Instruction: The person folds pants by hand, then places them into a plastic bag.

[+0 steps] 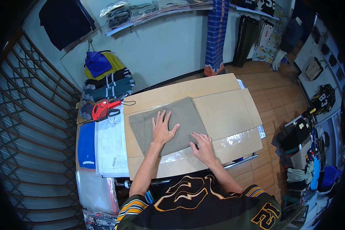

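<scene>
Seeing the folded grey-green cloth [184, 119] lying flat on the cardboard [228, 111], sitting slightly askew, mostly smooth with faint creases.

Clothing shop, stocked wall to wall

Packaged garments [147, 11] fill a wall shelf [161, 14], trousers [246, 40] hang below another, a jersey [323, 99] numbered 83 hangs opposite, and a mannequin [291, 36] stands near the corner.
</scene>
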### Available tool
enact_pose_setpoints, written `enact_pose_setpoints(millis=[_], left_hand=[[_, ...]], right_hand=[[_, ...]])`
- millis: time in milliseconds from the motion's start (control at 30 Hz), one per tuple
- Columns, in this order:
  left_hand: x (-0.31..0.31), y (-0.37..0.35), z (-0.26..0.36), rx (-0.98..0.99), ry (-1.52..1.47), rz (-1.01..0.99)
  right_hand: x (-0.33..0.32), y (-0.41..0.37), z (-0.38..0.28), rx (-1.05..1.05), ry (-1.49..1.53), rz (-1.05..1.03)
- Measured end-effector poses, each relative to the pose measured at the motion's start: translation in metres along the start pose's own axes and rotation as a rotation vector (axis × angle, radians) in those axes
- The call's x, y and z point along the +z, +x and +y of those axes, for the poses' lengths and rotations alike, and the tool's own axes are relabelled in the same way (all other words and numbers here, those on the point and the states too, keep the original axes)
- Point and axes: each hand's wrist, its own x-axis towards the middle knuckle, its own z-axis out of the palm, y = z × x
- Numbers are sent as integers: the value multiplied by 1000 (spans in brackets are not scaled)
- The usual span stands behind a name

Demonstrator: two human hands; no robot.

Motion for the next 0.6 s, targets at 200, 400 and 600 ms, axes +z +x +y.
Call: enact_pose_setpoints(millis=[200,400,600], left_hand=[[0,13,1,50,-6,-19],[1,21,0,105,-15,-26],[2,22,0,126,-35,-12]], right_hand=[[-38,-6,23,327,252,242],[-58,-21,63,501,345,454],[-57,-4,43,480,317,350]])
